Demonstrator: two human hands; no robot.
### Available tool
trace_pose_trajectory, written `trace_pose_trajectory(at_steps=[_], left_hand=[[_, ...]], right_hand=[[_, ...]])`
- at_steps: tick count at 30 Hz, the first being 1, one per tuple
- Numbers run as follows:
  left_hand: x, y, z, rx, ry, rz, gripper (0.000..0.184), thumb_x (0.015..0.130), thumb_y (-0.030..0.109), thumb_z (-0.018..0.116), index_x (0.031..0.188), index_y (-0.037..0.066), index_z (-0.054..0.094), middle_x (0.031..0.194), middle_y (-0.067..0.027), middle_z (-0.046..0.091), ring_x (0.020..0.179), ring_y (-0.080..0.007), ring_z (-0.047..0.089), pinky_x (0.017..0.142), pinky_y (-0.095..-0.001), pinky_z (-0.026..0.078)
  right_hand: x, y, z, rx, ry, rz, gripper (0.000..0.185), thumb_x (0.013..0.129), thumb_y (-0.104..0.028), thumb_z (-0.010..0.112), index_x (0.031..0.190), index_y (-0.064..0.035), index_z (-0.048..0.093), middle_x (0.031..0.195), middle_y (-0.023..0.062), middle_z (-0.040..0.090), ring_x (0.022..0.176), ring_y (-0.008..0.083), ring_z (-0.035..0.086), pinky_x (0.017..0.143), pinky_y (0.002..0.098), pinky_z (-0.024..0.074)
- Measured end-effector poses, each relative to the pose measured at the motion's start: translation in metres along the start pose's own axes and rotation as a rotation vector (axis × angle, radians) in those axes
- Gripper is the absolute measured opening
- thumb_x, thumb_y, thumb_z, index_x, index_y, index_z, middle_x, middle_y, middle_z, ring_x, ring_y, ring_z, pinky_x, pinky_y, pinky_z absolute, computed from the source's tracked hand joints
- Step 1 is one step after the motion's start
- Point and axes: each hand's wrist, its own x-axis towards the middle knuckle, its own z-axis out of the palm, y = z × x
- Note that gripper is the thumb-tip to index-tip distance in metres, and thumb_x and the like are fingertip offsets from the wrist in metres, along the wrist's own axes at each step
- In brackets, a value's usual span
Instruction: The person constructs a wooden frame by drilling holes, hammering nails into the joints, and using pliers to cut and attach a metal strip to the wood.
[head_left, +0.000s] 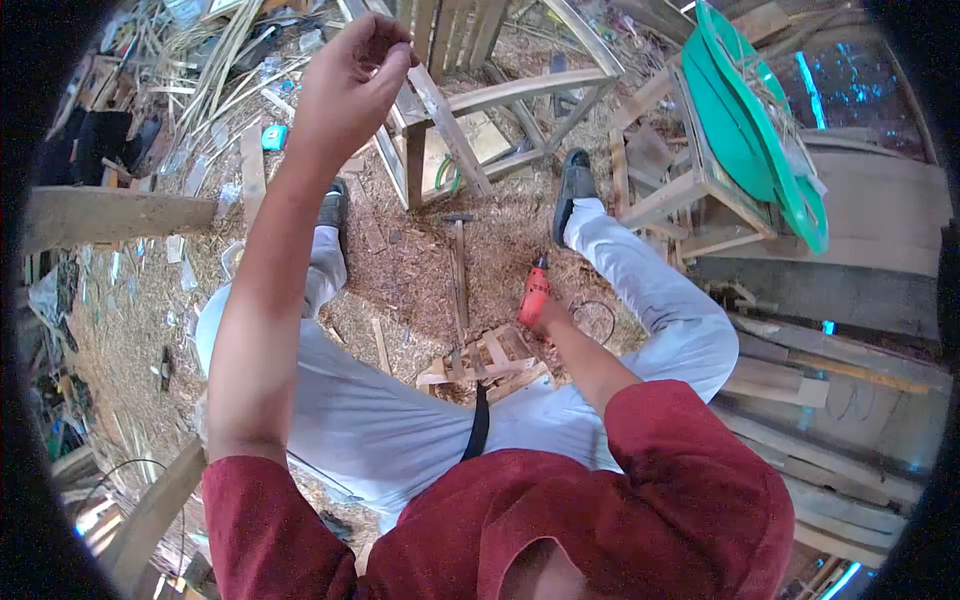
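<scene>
My right hand (pixel 550 317) is wrapped around the body of a red power drill (pixel 536 292), which points forward over the shavings between my legs. My left hand (pixel 362 85) is raised in front at the upper left, thumb and fingers curled together; anything small between them is hidden. Beneath and beside it stands a wooden frame (pixel 455 130) of pale slats and curved rails, like an unfinished chair. A hammer (pixel 461 270) lies on the ground left of the drill. Something with a green loop-like handle (pixel 447 176) shows inside the frame.
A green plastic basin-like piece (pixel 745 130) rests on a wooden stand (pixel 690 195) at right. Small wooden pieces (pixel 480 360) lie near my lap. A teal box (pixel 273 137) sits at left beside a thick beam (pixel 120 218). Planks (pixel 820 390) are stacked at right.
</scene>
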Motion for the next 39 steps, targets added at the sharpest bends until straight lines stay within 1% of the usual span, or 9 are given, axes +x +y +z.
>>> trace_pose_trajectory(at_steps=[7, 11, 12, 18, 21, 25, 26, 32, 39], left_hand=[[-0.012, 0.005, -0.008, 0.008, 0.057, 0.004, 0.008, 0.102, 0.008, 0.061, 0.103, 0.000, 0.061, 0.093, -0.0056, 0.070, 0.090, -0.0114, 0.068, 0.084, -0.0272, 0.053], [-0.018, -0.012, 0.002, -0.049, 0.060, -0.016, 0.009, 0.098, 0.009, 0.060, 0.101, 0.001, 0.061, 0.089, -0.0100, 0.075, 0.083, -0.0176, 0.073, 0.077, -0.0319, 0.056], [-0.019, -0.019, 0.004, 0.051, 0.036, -0.052, 0.011, 0.098, 0.010, 0.059, 0.103, 0.001, 0.059, 0.091, -0.0126, 0.075, 0.085, -0.0220, 0.073, 0.078, -0.0353, 0.056], [-0.023, -0.040, 0.016, 0.191, 0.088, -0.360, 0.033, 0.097, 0.032, 0.060, 0.105, 0.000, 0.058, 0.095, -0.0126, 0.071, 0.087, -0.0192, 0.068, 0.075, -0.0394, 0.054], [-0.025, -0.052, 0.019, -0.310, 0.316, -0.648, 0.028, 0.093, 0.024, 0.053, 0.098, -0.002, 0.062, 0.082, -0.0192, 0.066, 0.074, -0.0331, 0.066, 0.072, -0.0447, 0.052], [-0.030, -0.107, 0.018, 0.078, 0.245, -0.736, 0.045, 0.093, 0.028, 0.052, 0.112, -0.009, 0.068, 0.102, -0.0265, 0.070, 0.099, -0.0372, 0.068, 0.089, -0.0452, 0.051], [-0.046, -0.071, 0.023, -0.284, 0.384, -0.791, 0.059, 0.091, 0.039, 0.058, 0.120, -0.013, 0.065, 0.112, -0.0331, 0.069, 0.112, -0.0399, 0.066, 0.096, -0.0452, 0.049], [-0.070, -0.045, 0.058, 0.192, 0.269, -0.709, 0.107, 0.069, 0.072, 0.081, 0.124, -0.016, 0.057, 0.120, -0.0320, 0.065, 0.106, -0.0392, 0.069, 0.097, -0.0430, 0.051], [-0.068, -0.079, 0.064, 0.158, -0.027, -0.865, 0.132, 0.051, 0.086, 0.081, 0.130, -0.015, 0.051, 0.132, -0.0317, 0.060, 0.121, -0.0397, 0.063, 0.103, -0.0438, 0.050]], right_hand=[[-0.038, -0.036, -0.014, -0.314, 0.263, -0.402, 0.097, 0.056, -0.035, 0.095, 0.135, 0.0016, 0.052, 0.135, 0.0270, 0.060, 0.123, 0.0356, 0.063, 0.102, 0.0431, 0.0529], [-0.001, -0.024, -0.002, 0.041, 0.198, -0.225, 0.102, 0.053, -0.033, 0.097, 0.136, 0.0029, 0.049, 0.133, 0.0252, 0.061, 0.118, 0.0334, 0.064, 0.100, 0.0405, 0.0533], [-0.015, -0.030, -0.009, 0.041, 0.385, -0.357, 0.083, 0.060, -0.030, 0.095, 0.127, 0.0014, 0.057, 0.116, 0.0184, 0.068, 0.107, 0.0292, 0.067, 0.094, 0.0391, 0.0551], [-0.113, -0.064, -0.098, 0.672, 0.177, -0.421, 0.039, 0.081, -0.029, 0.079, 0.107, -0.0033, 0.064, 0.076, 0.0029, 0.061, 0.058, 0.0140, 0.056, 0.050, 0.0352, 0.0443], [-0.162, -0.063, -0.127, 0.813, 0.216, -0.392, 0.032, 0.087, -0.032, 0.066, 0.101, -0.0041, 0.061, 0.071, 0.0016, 0.054, 0.054, 0.0145, 0.052, 0.046, 0.0347, 0.0405], [-0.215, -0.060, -0.178, 0.948, 0.280, -0.468, 0.027, 0.084, -0.025, 0.065, 0.101, -0.0047, 0.059, 0.074, 0.0032, 0.055, 0.054, 0.0154, 0.055, 0.044, 0.0324, 0.0436], [-0.226, -0.060, -0.194, 0.974, 0.308, -0.496, 0.027, 0.084, -0.024, 0.064, 0.101, -0.0049, 0.059, 0.076, 0.0037, 0.056, 0.054, 0.0155, 0.056, 0.045, 0.0319, 0.0447], [-0.320, -0.102, -0.262, 1.201, 0.342, -0.781, 0.029, 0.087, -0.016, 0.061, 0.113, -0.0034, 0.057, 0.085, 0.0069, 0.062, 0.061, 0.0160, 0.060, 0.047, 0.0302, 0.0482], [-0.376, -0.141, -0.322, 1.129, 0.274, -0.892, 0.035, 0.086, -0.008, 0.058, 0.119, 0.0011, 0.060, 0.086, 0.0083, 0.068, 0.055, 0.0145, 0.060, 0.045, 0.0284, 0.0474]])
